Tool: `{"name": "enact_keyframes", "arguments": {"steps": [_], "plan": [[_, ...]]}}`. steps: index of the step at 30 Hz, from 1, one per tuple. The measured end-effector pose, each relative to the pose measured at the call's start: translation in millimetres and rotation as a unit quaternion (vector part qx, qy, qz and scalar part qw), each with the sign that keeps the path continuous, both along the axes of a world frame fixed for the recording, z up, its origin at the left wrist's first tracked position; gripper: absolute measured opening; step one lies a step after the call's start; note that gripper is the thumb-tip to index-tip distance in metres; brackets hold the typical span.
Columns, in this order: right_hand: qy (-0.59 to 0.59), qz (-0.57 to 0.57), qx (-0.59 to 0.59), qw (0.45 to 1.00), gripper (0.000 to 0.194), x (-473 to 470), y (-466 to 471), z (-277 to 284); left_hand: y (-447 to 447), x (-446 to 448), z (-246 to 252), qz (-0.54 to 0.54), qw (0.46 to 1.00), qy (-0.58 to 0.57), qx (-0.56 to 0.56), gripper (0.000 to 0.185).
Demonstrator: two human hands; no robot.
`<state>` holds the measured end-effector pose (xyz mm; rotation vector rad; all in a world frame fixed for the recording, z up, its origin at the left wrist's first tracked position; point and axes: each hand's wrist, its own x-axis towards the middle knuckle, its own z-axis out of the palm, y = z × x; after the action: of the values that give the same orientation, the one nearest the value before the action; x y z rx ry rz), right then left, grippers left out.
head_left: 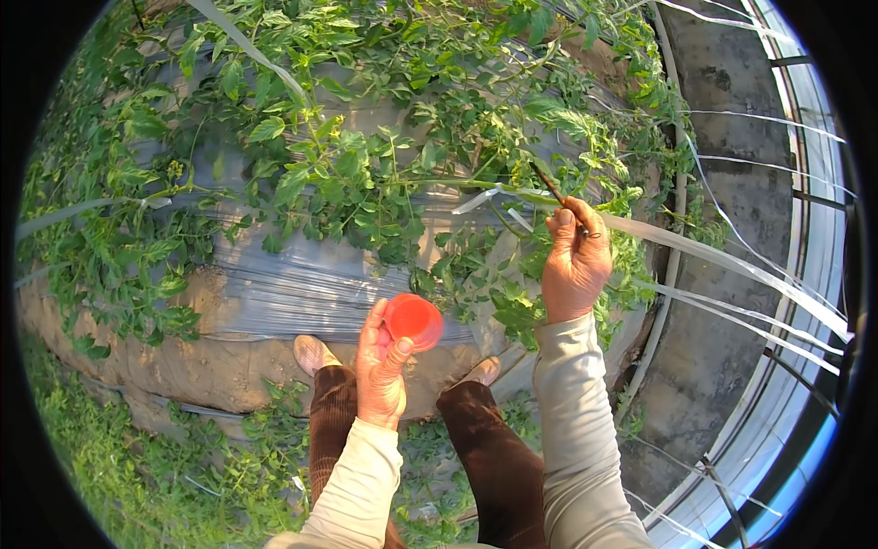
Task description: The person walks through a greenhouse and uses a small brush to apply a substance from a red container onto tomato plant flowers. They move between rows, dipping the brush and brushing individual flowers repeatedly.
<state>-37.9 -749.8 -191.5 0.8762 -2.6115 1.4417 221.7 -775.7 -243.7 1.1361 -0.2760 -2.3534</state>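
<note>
My left hand (383,377) holds a small translucent cup (431,335) with bright red contents in front of my body. Between the thumb and fingers of my right hand (578,264) is a thin dark stick or brush (547,180), pointing up and to the left. Its tip is among the leaves and yellowish flowers of a tomato plant (528,165), and I cannot tell whether it touches them. Just left of that hand, a green stem (446,182) runs sideways, tied with a whitish plastic strip (477,200).
Plastic mulch film (302,288) covers the bed under the vines. Bare soil (233,377) lies around my shoes (314,353). Taut plastic strips (720,257) run right towards the greenhouse edge, past a pipe (675,267) and a grey wall (730,171). More plants (158,453) grow behind me.
</note>
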Motion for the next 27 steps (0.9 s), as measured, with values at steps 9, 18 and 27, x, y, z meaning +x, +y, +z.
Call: {"name": "enact_keyframes", "arguments": {"steps": [9,18,27], "plan": [[-0.014,-0.001,-0.014,1.000,0.017,-0.7,0.6,-1.8,0.9,-4.8,-0.2,-0.004,1.000,-0.013,-0.011,0.086],[-0.007,0.000,-0.013,1.000,0.017,0.0,2.8,0.1,2.3,-7.2,0.6,-0.007,1.000,-0.015,-0.011,0.086],[-0.031,-0.005,-0.004,1.000,0.016,-2.0,-0.1,0.6,0.8,-8.5,1.3,-0.007,1.000,-0.007,0.010,0.087]]}}
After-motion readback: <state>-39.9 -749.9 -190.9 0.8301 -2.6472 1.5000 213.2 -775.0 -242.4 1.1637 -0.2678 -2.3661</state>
